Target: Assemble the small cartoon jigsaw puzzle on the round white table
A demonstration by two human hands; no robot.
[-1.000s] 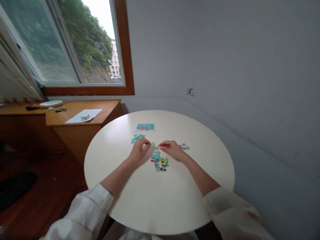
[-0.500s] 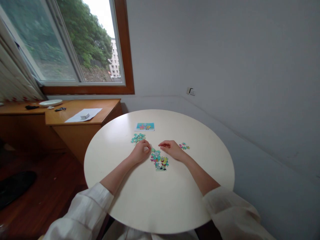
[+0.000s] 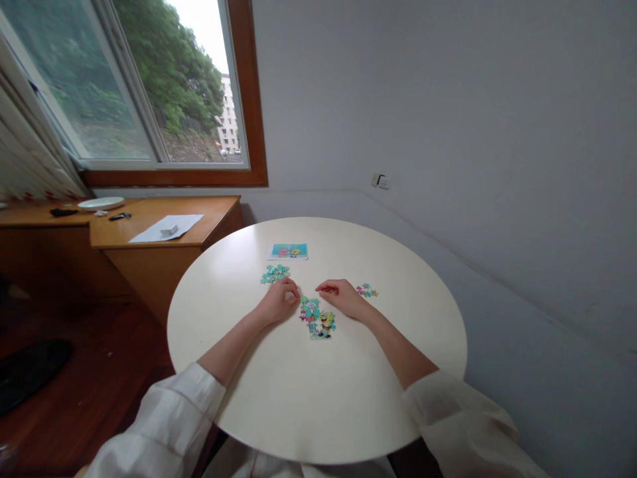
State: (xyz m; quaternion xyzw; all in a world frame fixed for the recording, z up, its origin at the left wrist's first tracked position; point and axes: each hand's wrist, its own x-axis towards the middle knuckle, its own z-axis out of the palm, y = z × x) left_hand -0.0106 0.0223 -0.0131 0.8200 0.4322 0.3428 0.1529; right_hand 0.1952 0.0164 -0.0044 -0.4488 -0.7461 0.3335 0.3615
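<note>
Appears partway along, to judge by the round white bench (image 3: 318, 405). Shows a partly joined puzzle (image 3: 313, 315) lying flat near the bench's middle, complete enough for a pale teal figure and a yellow one, side by side. Has ragged sides and an uneven top, with a straighter end toward the bench's near edge. Leaves a good share loose: a heaped, mostly teal left pile (image 3: 275, 273) just beyond the left hand (image 3: 279, 302), toward the bench's left edge, and a smaller pink, green and yellow right pile (image 3: 367, 290) just past the right hand (image 3: 344, 297), toward the right edge. Includes a printed card (image 3: 288, 251) with similar cartoon figures, between the left pile and the far edge.

Reaches in from the near edge with both forearms (image 3: 239, 342) bare and slanting inward, below pale sleeves (image 3: 164, 418). Angles the left hand toward the puzzle's upper left corner, with thumb and fingertips drawn together; impossible to tell whether pinching anything. Points the right hand leftward, near the puzzle's upper right, with fingers loosely curled toward the thumb; too small in view to tell whether holding anything.
</note>
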